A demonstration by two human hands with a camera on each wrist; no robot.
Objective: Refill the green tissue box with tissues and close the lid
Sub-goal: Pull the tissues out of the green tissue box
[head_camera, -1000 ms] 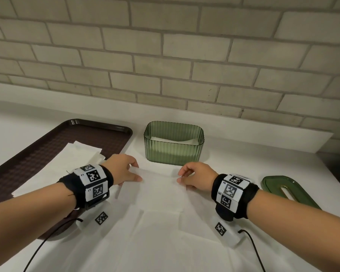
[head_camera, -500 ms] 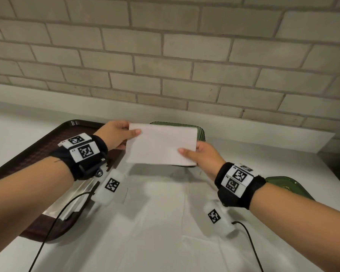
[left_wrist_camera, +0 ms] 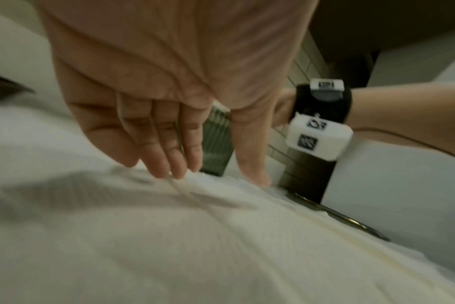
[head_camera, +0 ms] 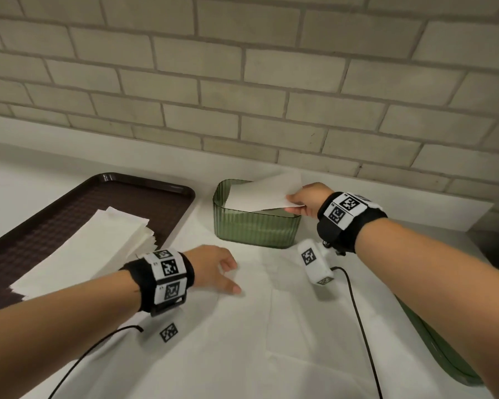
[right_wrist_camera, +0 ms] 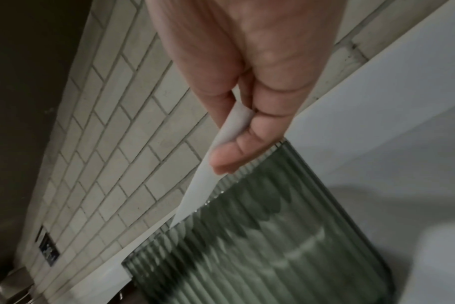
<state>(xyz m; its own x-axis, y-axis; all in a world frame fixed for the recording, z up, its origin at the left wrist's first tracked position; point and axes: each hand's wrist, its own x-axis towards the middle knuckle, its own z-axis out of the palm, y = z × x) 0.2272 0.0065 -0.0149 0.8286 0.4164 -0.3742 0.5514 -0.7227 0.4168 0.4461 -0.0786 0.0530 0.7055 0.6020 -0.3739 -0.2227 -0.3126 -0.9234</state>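
The right hand (head_camera: 303, 198) pinches one folded tissue (head_camera: 264, 194) by its right end, thumb on one face and fingers on the other, confirmed in the right wrist view. The tissue hangs tilted over the open box (head_camera: 254, 226), its left end already below the rim, its right end above the rim at the box's 3 o'clock side. The box stands on the table (head_camera: 314, 326) at 12 o'clock from the person, lid off. The lid (head_camera: 432, 349) lies on the table at 4 o'clock, mostly hidden by the right forearm.

The left hand (head_camera: 213, 270) holds nothing; its fingers are loosely extended, tips touching a white sheet (head_camera: 271, 335) spread on the table. The left wrist view is blurred, so whether it is pinching that sheet cannot be confirmed. A stack (head_camera: 98, 249) of further tissues lies on the brown tray (head_camera: 144, 191) at 10 o'clock.

Judgement on the step in hand: the tissue should be levelled before release, lowered flat with its long side along the box, and let go only once it rests inside; dropped while tilted, it would likely catch on the rim or crumple.

Markings: black-and-white square codes on both wristbands and on the small white blocks beneath them. No brand or readable writing is seen on the box, lid or tray.
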